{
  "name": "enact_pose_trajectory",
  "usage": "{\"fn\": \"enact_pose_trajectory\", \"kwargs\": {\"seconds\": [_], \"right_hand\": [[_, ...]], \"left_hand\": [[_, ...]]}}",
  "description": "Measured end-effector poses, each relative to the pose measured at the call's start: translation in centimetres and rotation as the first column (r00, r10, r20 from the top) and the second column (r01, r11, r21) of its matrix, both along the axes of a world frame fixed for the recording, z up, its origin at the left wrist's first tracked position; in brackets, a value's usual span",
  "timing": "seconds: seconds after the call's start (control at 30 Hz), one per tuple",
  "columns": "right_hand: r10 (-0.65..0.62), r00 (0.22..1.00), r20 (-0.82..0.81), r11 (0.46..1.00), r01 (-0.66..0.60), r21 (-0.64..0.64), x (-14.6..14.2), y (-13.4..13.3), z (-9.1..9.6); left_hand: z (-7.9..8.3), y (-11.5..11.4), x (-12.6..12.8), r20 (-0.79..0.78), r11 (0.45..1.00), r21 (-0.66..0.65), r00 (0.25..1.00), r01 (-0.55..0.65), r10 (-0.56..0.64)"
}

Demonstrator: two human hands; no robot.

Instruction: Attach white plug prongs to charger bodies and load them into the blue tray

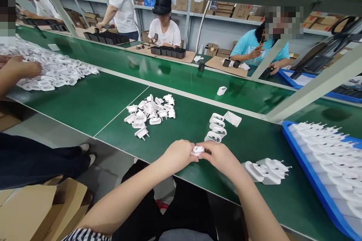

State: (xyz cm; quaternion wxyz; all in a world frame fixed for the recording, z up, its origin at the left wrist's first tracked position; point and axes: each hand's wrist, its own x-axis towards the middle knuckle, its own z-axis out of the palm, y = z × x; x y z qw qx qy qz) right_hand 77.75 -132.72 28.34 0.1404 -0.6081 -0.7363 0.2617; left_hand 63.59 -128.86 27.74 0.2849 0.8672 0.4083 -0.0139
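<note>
Both my left hand (181,151) and my right hand (216,153) are closed around one small white charger plug (197,150), near the front edge of the green table. My fingers cover most of its sides. Just beyond it, several open white charger housings (217,124) stand in a short row, circuit parts showing inside. A loose pile of white plug caps with pins (152,110) lies to the left. By my right forearm, several assembled white chargers (267,171) stand together, pins pointing right.
A blue tray (299,158) full of white chargers sits at the right. A white slip of paper (232,119) and a single white housing (222,90) lie farther back. A co-worker's hands reach over a heap of white parts (62,69) at left. A slanted post (316,83) rises at right.
</note>
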Motion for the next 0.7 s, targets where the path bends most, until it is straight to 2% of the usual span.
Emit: {"fn": "enact_pose_trajectory", "kwargs": {"seconds": [0.1,0.33,0.43,0.5,0.57,0.63,0.7], "right_hand": [[0.047,0.997,0.064,0.996,-0.042,-0.079,-0.1,0.5,0.6],[0.090,0.987,0.132,0.978,-0.063,-0.198,-0.5,1.8,1.5],[0.081,0.983,0.166,0.976,-0.044,-0.214,-1.0,1.4,2.1],[0.051,0.972,0.231,0.975,0.002,-0.222,-1.0,0.1,2.4],[0.008,0.953,0.302,0.964,0.072,-0.255,-0.2,-2.3,2.3],[-0.069,0.941,0.331,0.943,0.170,-0.288,1.4,-5.4,1.6],[-0.221,0.940,0.260,0.938,0.278,-0.207,3.5,-8.7,0.6]], "left_hand": [[0.5,-0.1,0.3,-0.063,0.999,-0.029,0.998,-0.026,0.025],[1.2,1.0,0.6,-0.124,0.991,-0.134,0.992,0.007,-0.023],[1.4,0.1,1.0,-0.159,0.992,-0.129,0.987,-0.004,-0.016],[1.7,-0.9,1.4,-0.156,0.992,-0.114,0.984,0.063,-0.081],[2.4,-1.2,2.1,-0.209,0.976,-0.126,0.957,0.178,-0.201],[3.8,0.1,3.6,-0.293,0.966,-0.104,0.921,0.235,-0.256],[5.5,3.2,6.4,-0.309,0.982,0.043,0.937,0.186,-0.164]]}}
